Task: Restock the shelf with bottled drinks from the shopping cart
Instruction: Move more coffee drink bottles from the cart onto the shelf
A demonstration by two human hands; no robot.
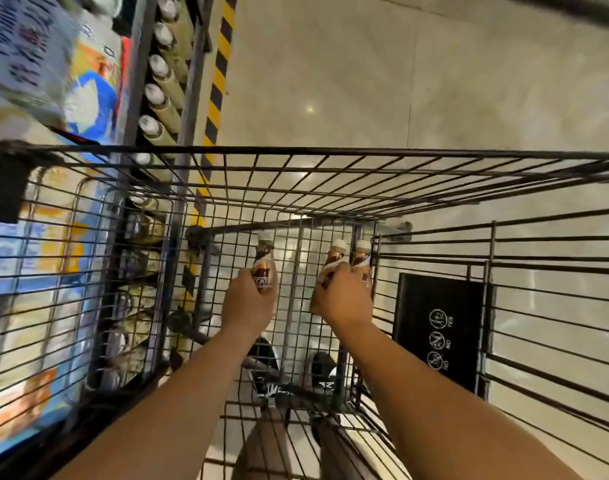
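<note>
Both forearms reach down into a wire cart [330, 188]. Left hand [249, 301] grips one brown bottle [264, 263] mid-cart; right hand [343, 299] clamps two bottles [348, 259] against the cart's right wall. Shelf [164, 84] of pale bottles runs beside the cart's left edge.

The shopping cart [330, 174] fills the lower frame; three bottles [265, 261] stand inside at centre. The shelf [147, 81] runs along the left, with a row of shelf bottles [161, 72] at upper left.
</note>
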